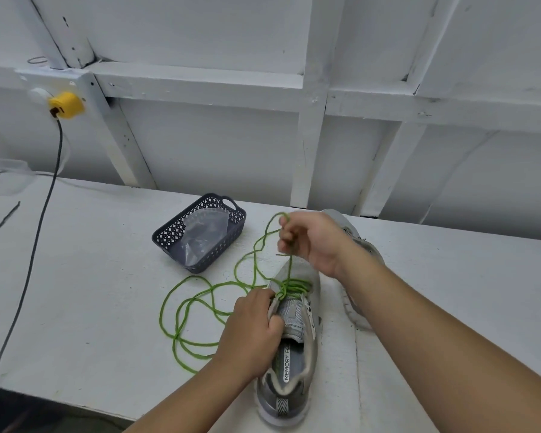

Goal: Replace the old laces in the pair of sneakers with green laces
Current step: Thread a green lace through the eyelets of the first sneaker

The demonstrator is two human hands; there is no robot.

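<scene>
From the head view, a grey mesh sneaker (294,339) is lying on the white surface (91,276). The left hand (253,332) is pinching its eyelet edge, while the right hand (310,242) is gripping the thin green lace (200,295), pulling it up from the eyelets; the rest is lying looped beside the shoe.

A shoe (294,339) sits low in the middle of the frame on the table (91,276). Another shoe (356,245) lies behind it, to the right. The basket (197,232) (a bag (203,235) inside) sits left of them.
</scene>
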